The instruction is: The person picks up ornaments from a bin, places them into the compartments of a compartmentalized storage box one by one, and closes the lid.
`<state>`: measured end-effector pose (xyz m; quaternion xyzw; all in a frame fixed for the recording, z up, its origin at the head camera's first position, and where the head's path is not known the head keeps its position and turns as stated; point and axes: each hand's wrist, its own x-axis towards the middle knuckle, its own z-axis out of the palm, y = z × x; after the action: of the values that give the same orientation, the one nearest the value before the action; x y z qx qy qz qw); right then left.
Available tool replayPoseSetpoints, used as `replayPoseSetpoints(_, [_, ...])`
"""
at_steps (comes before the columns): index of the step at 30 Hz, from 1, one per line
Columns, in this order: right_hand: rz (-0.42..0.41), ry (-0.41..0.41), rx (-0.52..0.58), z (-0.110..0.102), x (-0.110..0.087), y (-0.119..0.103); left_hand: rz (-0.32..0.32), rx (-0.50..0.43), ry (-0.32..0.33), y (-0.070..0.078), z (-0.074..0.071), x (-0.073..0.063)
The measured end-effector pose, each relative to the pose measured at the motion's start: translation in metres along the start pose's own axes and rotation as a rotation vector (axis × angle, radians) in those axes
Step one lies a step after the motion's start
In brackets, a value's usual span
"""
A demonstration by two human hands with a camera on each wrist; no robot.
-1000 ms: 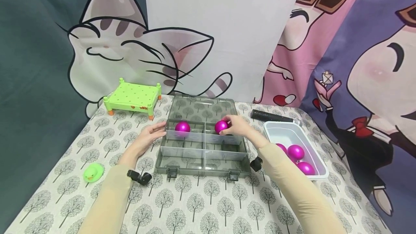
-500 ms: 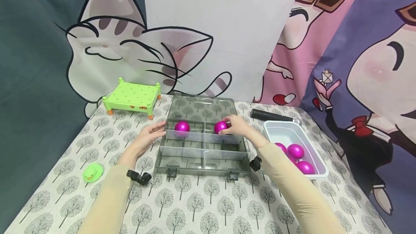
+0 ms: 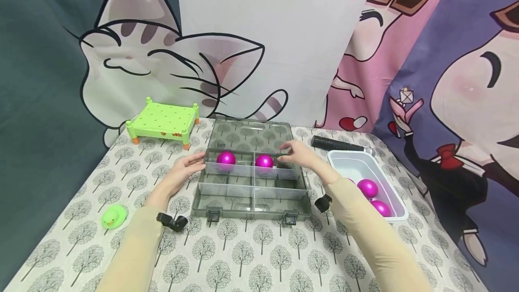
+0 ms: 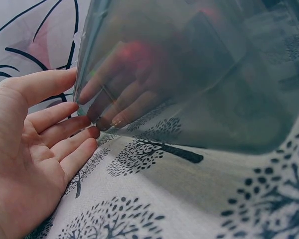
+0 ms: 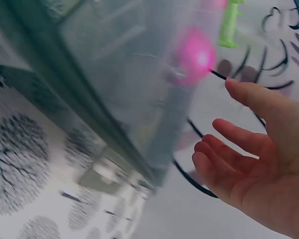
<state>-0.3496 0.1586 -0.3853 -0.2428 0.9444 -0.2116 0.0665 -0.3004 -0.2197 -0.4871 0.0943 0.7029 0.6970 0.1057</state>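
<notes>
A grey see-through compartment box (image 3: 251, 214) lies with its lid folded back toward the wall. One shiny magenta ball (image 3: 225, 159) sits in its back left compartment, another magenta ball (image 3: 264, 161) in the back right one, near the middle divider. My left hand (image 3: 182, 172) has its fingertips at the box's left wall; in the left wrist view the fingers (image 4: 72, 137) are nearly straight against that wall. Over the box's back right corner is my right hand (image 3: 300, 154), thumb and fingers apart, holding nothing. The right wrist view has the ball (image 5: 197, 56) beyond the fingertips.
To the right stands a white tub (image 3: 399, 202) with magenta balls (image 3: 368, 189) inside. Behind it lies a black-handled tool (image 3: 336, 143). A green toy bed (image 3: 164, 120) is at the back left, a green rubber duck (image 3: 113, 216) at the front left.
My right hand has let go of the magenta ball and drawn back slightly to the right. That ball has shifted left toward the middle divider. The left hand stays at the box.
</notes>
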Motion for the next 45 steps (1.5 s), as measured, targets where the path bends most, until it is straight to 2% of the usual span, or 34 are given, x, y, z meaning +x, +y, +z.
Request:
replayPoseSetpoints(5, [0.015,0.128,0.028,-0.031,-0.017,-0.003,0.003,0.003,0.005,0.0,-0.001,0.0])
replayPoseSetpoints(9, [0.039,0.231,0.045,-0.054,-0.032,0.004,0.003,0.002,0.007,0.0,0.0,0.0])
replayPoseSetpoints(12, [0.07,0.266,0.05,-0.067,-0.044,0.015,0.004,0.006,0.005,0.0,0.0,0.0])
replayPoseSetpoints(14, [0.094,0.262,0.048,-0.073,-0.052,0.025,0.004,0.011,0.006,0.001,0.001,-0.001])
replayPoseSetpoints(23, [0.126,0.105,-0.043,-0.082,-0.085,0.072,-0.004,-0.01,0.01,0.001,0.001,0.0])
replayPoseSetpoints(25, [0.134,0.05,-0.058,-0.083,-0.091,0.079,0.0,-0.008,0.009,0.0,0.001,0.001])
replayPoseSetpoints(32, [0.115,-0.183,-0.138,-0.083,-0.102,0.09,0.003,-0.008,0.017,-0.001,0.001,0.0])
replayPoseSetpoints(37, [0.076,-0.299,-0.218,-0.081,-0.102,0.089,0.006,-0.012,0.01,-0.002,0.0,0.002])
replayPoseSetpoints(45, [0.152,-0.46,-0.068,-0.073,-0.1,0.088,0.006,-0.01,0.006,-0.003,-0.001,0.002])
